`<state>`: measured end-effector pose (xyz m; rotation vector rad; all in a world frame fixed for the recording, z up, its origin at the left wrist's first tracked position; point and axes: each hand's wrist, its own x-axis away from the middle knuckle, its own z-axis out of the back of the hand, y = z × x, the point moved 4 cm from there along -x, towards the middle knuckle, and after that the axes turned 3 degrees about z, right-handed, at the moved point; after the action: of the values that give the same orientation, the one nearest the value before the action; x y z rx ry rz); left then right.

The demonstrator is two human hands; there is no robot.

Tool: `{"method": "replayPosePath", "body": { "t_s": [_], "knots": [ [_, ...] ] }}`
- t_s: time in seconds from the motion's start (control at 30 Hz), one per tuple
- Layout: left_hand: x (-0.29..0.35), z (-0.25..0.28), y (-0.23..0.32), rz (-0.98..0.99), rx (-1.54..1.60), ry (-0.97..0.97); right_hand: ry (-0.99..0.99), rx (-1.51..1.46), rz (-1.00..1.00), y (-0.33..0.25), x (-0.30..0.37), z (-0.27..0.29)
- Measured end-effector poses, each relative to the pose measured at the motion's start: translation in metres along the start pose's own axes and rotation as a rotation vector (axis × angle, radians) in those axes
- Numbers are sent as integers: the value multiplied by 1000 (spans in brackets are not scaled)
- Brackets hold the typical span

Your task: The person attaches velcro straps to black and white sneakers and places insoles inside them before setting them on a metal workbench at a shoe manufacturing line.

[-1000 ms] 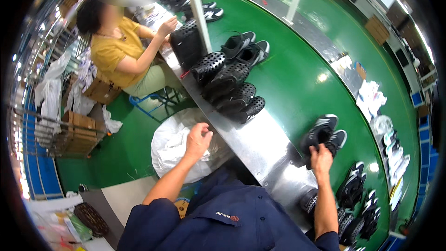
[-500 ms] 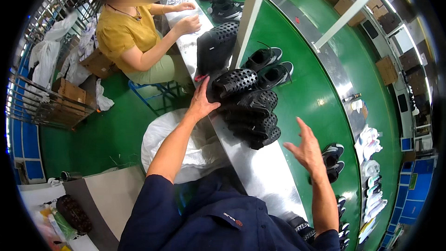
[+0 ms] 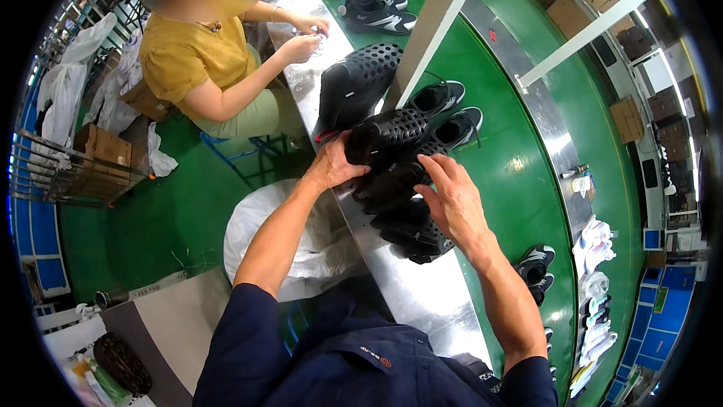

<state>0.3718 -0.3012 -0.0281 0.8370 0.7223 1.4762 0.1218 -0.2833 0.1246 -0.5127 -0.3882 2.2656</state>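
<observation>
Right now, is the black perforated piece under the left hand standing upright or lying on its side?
Lying down. The black perforated piece rests lengthwise on a stack of similar pieces; the left hand grips its near end.

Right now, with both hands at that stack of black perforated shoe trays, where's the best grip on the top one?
Probably its two short ends, one hand each. The top perforated tray lies tilted across the stack on the steel ledge. The left hand already clasps its near-left end; the right hand rests lower on the stack and could come from the right, the sneaker pair's side.
</observation>
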Motion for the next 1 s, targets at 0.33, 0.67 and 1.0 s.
{"method": "replayPosePath", "body": {
  "t_s": [0.33,0.67,1.0],
  "knots": [
    [20,-22,-48,-44,310,139,-48,-39,79,9,-8,-10],
    [99,-68,66,-20,203,439,16,-275,-98,14,8,-1],
    [105,-64,58,-88,177,504,-170,-128,-498,8,130,-27]
  ]
}}
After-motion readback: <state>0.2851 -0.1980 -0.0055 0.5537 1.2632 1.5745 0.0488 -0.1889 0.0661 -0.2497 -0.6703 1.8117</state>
